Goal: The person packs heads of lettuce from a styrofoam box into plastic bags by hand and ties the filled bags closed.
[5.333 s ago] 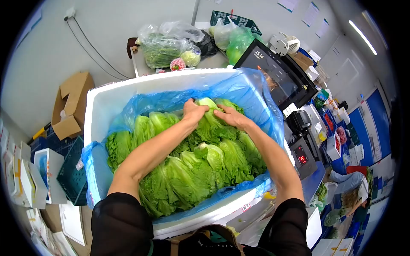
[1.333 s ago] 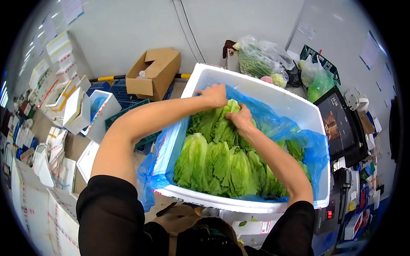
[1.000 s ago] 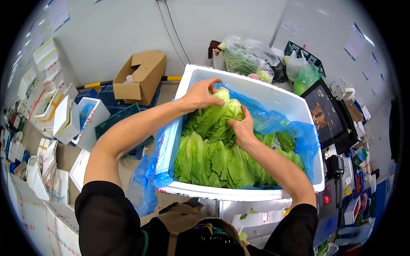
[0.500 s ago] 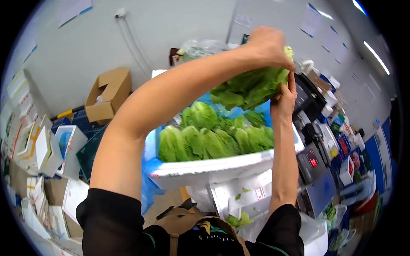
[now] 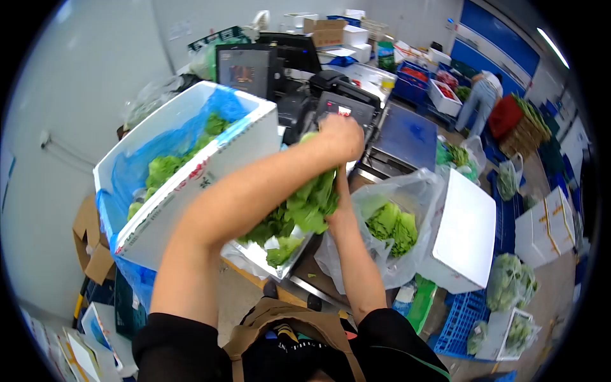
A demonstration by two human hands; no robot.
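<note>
My left hand (image 5: pixel 344 137) is clamped on a lettuce (image 5: pixel 313 202); my right hand (image 5: pixel 342 183) is mostly hidden beneath it, its grip unclear to me. The lettuce hangs between the foam box (image 5: pixel 197 194) and an open plastic bag (image 5: pixel 414 188) holding greens (image 5: pixel 398 232).

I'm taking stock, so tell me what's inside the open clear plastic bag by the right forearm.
Leafy green lettuce shows inside the plastic bag. The lettuce and crumpled plastic cover the bottom, so whatever lies beneath, if anything, cannot be seen.

Black sleeves (image 5: pixel 181 349) flank a brown apron (image 5: pixel 273 311).
</note>
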